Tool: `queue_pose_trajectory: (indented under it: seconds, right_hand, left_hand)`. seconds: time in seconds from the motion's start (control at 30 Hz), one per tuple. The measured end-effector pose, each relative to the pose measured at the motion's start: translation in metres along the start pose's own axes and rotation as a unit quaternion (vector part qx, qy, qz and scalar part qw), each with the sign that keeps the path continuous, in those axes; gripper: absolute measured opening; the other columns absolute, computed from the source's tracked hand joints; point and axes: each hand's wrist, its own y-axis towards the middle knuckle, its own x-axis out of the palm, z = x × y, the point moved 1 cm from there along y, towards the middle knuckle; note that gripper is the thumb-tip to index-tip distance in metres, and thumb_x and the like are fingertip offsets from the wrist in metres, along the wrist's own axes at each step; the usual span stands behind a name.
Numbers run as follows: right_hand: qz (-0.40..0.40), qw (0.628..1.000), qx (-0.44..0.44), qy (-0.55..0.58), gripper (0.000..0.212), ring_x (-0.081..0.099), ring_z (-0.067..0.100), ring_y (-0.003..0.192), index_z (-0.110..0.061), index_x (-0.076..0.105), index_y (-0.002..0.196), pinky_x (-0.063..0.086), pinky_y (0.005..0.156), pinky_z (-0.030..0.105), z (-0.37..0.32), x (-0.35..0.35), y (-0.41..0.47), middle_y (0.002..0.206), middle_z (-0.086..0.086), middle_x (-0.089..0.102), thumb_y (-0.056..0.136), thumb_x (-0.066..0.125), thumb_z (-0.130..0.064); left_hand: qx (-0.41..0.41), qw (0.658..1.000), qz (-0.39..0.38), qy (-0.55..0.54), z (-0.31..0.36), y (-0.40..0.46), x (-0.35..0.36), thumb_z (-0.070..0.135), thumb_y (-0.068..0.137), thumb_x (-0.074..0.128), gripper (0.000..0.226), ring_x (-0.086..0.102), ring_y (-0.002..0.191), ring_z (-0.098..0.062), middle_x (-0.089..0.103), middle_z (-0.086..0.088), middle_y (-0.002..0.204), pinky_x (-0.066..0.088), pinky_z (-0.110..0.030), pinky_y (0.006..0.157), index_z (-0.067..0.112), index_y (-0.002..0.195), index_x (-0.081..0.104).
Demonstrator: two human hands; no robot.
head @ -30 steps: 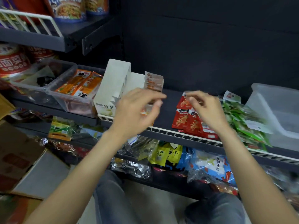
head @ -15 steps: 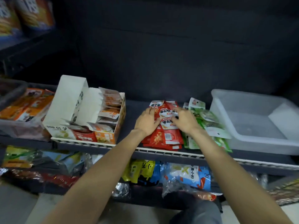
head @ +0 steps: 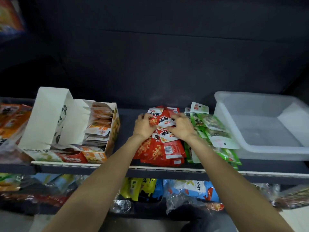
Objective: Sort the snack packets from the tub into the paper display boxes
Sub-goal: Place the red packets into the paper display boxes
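A pile of red snack packets [head: 160, 148] lies on the dark shelf in the middle. My left hand [head: 144, 126] and my right hand [head: 181, 127] both sit on the far end of this pile, fingers curled round the top red packets. A paper display box [head: 108, 144] with its white flap raised stands to the left, holding orange packets stacked on edge. Green packets [head: 210, 129] lie in a heap right of the red ones. The clear plastic tub [head: 267, 153] at the right holds nothing that I can see.
A white wire rail [head: 167, 168] runs along the shelf's front edge. A clear bin of orange packets [head: 11, 121] sits at the far left. The lower shelf carries yellow and blue bags [head: 190, 190] and other wrapped snacks.
My left hand left the display box and went right to the red pile. Both hands now grip the top red packets. The view swung to the right.
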Motion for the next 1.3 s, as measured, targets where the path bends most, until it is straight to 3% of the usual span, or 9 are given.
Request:
queue_pose_trajectory:
  seconds: [0.07, 0.17, 0.33, 0.57, 0.7, 0.83, 1.0, 1.17, 1.3]
  right_hand:
    - [-0.057, 0.998, 0.015, -0.035, 0.060, 0.031, 0.031, 0.137, -0.016, 0.039, 0.143, 0.027, 0.112, 0.039, -0.001, -0.005, 0.004, 0.150, 0.012, 0.031, 0.090, 0.057, -0.039]
    - [-0.129, 0.991, 0.030, -0.027, 0.055, 0.048, 0.028, 0.125, -0.012, 0.036, 0.142, 0.041, 0.101, 0.034, -0.005, -0.008, 0.007, 0.140, 0.011, 0.047, 0.094, 0.054, -0.032]
    - [-0.051, 0.995, 0.011, -0.081, 0.055, 0.051, 0.029, 0.123, -0.021, 0.035, 0.144, 0.045, 0.094, 0.038, -0.011, 0.004, 0.010, 0.138, 0.010, 0.048, 0.093, 0.053, -0.024]
    - [0.046, 0.991, -0.063, -0.110, 0.037, 0.054, 0.035, 0.114, -0.026, 0.052, 0.134, 0.044, 0.098, 0.043, -0.005, 0.015, 0.000, 0.130, 0.012, 0.052, 0.099, 0.041, -0.024]
    - [0.196, 0.974, -0.110, 0.000, 0.031, 0.065, 0.026, 0.087, -0.015, 0.061, 0.117, 0.052, 0.071, 0.037, -0.016, -0.001, -0.011, 0.109, 0.008, 0.063, 0.103, 0.036, -0.026]
    - [0.287, 0.937, -0.043, 0.196, 0.023, 0.064, 0.022, 0.068, -0.008, 0.055, 0.100, 0.050, 0.057, 0.039, -0.015, -0.024, -0.028, 0.080, 0.006, 0.065, 0.103, 0.036, -0.021]
    - [0.178, 0.769, 0.052, 0.612, 0.017, 0.069, 0.004, 0.086, -0.010, 0.054, 0.114, 0.057, 0.078, 0.022, -0.016, -0.037, -0.067, 0.102, -0.001, 0.066, 0.100, 0.044, -0.011]
    - [0.134, 0.787, 0.033, 0.601, 0.015, 0.070, 0.006, 0.084, -0.020, 0.065, 0.098, 0.056, 0.070, 0.018, -0.036, -0.037, -0.101, 0.094, -0.005, 0.071, 0.089, 0.062, -0.008]
    - [0.166, 0.748, 0.007, 0.643, 0.012, 0.069, 0.007, 0.087, -0.020, 0.065, 0.094, 0.056, 0.079, 0.021, -0.069, -0.048, -0.113, 0.096, -0.003, 0.070, 0.089, 0.063, -0.010]
  left_hand:
    - [-0.008, 0.999, -0.053, 0.003, -0.001, 0.010, -0.004, 0.035, 0.081, 0.071, 0.074, 0.039, 0.130, -0.031, 0.043, -0.009, 0.140, 0.033, -0.046, 0.109, 0.022, 0.143, 0.032]
    - [-0.005, 0.995, -0.093, 0.040, -0.001, 0.015, -0.008, 0.043, 0.079, 0.070, 0.089, 0.037, 0.130, -0.033, 0.046, -0.009, 0.138, 0.031, -0.046, 0.109, 0.026, 0.148, 0.016]
    - [-0.019, 0.992, -0.086, 0.095, 0.002, 0.014, -0.012, 0.049, 0.080, 0.068, 0.090, 0.027, 0.132, -0.035, 0.038, -0.013, 0.142, 0.024, -0.044, 0.107, 0.025, 0.148, 0.014]
    - [0.018, 0.997, -0.006, -0.077, 0.002, 0.008, -0.014, 0.016, 0.073, 0.079, 0.097, 0.047, 0.120, -0.027, 0.030, -0.010, 0.136, 0.042, -0.038, 0.100, 0.032, 0.147, 0.018]
    - [-0.011, 0.993, 0.061, -0.097, 0.007, -0.002, -0.024, 0.015, 0.082, 0.070, 0.093, 0.051, 0.119, -0.026, 0.038, -0.011, 0.139, 0.045, -0.037, 0.095, 0.024, 0.151, 0.008]
    - [-0.001, 0.971, 0.110, -0.214, 0.017, -0.033, -0.050, 0.020, 0.092, 0.058, 0.053, 0.061, 0.098, -0.009, 0.060, -0.003, 0.123, 0.051, -0.024, 0.079, 0.022, 0.141, 0.038]
    - [0.092, 0.900, 0.122, -0.408, 0.046, -0.104, -0.094, 0.023, 0.093, 0.058, 0.023, 0.068, 0.088, -0.004, 0.069, 0.005, 0.104, 0.053, -0.019, 0.069, 0.028, 0.114, 0.051]
    - [0.234, 0.881, 0.157, -0.381, 0.037, -0.157, -0.163, 0.014, 0.092, 0.059, 0.020, 0.064, 0.097, -0.006, 0.069, 0.008, 0.100, 0.051, -0.021, 0.079, 0.025, 0.103, 0.047]
    - [0.278, 0.871, 0.256, -0.314, -0.004, -0.179, -0.219, 0.007, 0.092, 0.058, 0.032, 0.063, 0.101, -0.004, 0.068, 0.018, 0.103, 0.049, -0.021, 0.086, 0.028, 0.113, 0.047]
